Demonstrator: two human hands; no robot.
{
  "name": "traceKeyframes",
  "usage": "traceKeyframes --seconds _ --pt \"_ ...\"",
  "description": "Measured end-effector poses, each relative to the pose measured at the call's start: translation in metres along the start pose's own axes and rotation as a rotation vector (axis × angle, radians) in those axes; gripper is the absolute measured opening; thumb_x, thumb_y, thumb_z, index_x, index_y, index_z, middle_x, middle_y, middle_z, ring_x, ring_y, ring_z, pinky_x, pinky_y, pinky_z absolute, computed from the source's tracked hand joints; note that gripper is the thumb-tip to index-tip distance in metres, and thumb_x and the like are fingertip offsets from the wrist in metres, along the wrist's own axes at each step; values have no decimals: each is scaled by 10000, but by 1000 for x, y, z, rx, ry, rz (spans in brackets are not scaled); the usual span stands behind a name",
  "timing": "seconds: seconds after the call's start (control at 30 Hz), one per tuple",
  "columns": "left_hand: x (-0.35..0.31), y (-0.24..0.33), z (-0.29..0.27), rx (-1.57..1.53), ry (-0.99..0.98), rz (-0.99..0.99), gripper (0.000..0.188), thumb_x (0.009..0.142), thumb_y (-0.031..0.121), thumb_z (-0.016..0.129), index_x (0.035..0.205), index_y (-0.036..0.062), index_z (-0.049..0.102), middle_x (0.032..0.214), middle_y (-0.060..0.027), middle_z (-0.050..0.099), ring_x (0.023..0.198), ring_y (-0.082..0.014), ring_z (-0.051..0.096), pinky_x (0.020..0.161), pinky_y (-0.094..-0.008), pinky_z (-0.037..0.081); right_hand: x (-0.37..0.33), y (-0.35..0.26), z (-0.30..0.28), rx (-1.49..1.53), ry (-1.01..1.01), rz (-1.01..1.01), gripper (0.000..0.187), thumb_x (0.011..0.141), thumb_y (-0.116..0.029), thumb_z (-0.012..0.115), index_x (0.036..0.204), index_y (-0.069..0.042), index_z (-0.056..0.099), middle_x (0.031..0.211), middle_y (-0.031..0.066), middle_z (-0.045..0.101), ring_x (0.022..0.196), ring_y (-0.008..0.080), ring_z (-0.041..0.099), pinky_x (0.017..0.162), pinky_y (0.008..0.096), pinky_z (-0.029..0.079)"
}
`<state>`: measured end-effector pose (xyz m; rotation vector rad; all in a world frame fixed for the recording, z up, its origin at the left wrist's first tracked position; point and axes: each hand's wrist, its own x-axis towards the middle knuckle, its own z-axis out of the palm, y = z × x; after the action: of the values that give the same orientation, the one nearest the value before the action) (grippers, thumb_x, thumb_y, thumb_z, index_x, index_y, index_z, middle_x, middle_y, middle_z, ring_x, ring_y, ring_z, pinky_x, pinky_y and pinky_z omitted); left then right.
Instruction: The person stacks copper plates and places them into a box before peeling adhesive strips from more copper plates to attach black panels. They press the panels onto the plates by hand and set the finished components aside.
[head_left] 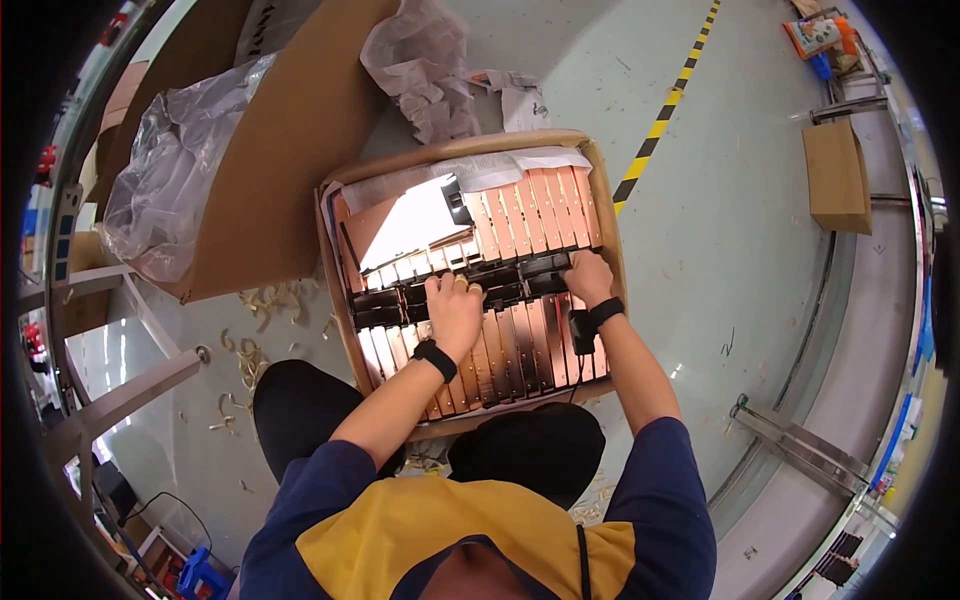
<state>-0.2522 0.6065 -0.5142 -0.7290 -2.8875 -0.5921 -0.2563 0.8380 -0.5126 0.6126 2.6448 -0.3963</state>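
Two bare hands work inside one open cardboard carton point(460, 146) on the floor: the left hand point(456, 312) is over the dark middle band, the right hand point(590, 278) at that band's right end. The left fingers are bent down onto the black ends and the right fingers are curled nearly into a fist; whether either has hold of a piece I cannot tell. Two rows of copper-coloured strips point(530, 210), well over a dozen in all, fill the carton, their black ends meeting in the middle. One broad, glaring plate point(410, 225) lies over the upper row's left part. Printed paper point(385, 184) lines the far wall, its text too small to read. Each wrist wears one black band. The strips are smooth, narrow and shiny; beyond stand one large brown box point(275, 160) with crinkled clear plastic point(170, 170) and, rightward, one small plain box point(838, 175).
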Motion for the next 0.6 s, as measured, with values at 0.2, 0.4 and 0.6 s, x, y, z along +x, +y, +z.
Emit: traceKeyframes --seconds 0.2,0.4,0.6 --pt "0 -9 4 116 -158 53 85 718 152 653 744 72 661 707 -59 583 804 -228 515 805 -391 335 12 10 13 -91 -10 -12 168 685 -126 616 822 -36 656 852 210 651 833 388 630 744 465 507" --pt "10 9 -18 -38 -1 60 118 749 148 640 834 68 658 730 -51 595 822 -225 525 813 -394 348 17 34 14 98 -104 -14 193 701 -109 576 840 -1 659 899 228 648 860 382 631 786 440 505" --pt "66 59 12 -48 -190 323 83 769 131 589 759 81 655 771 -59 654 833 -194 566 781 -400 354 23 31 15 105 -123 -4 199 703 -100 575 849 6 659 915 240 642 873 385 626 791 434 504"
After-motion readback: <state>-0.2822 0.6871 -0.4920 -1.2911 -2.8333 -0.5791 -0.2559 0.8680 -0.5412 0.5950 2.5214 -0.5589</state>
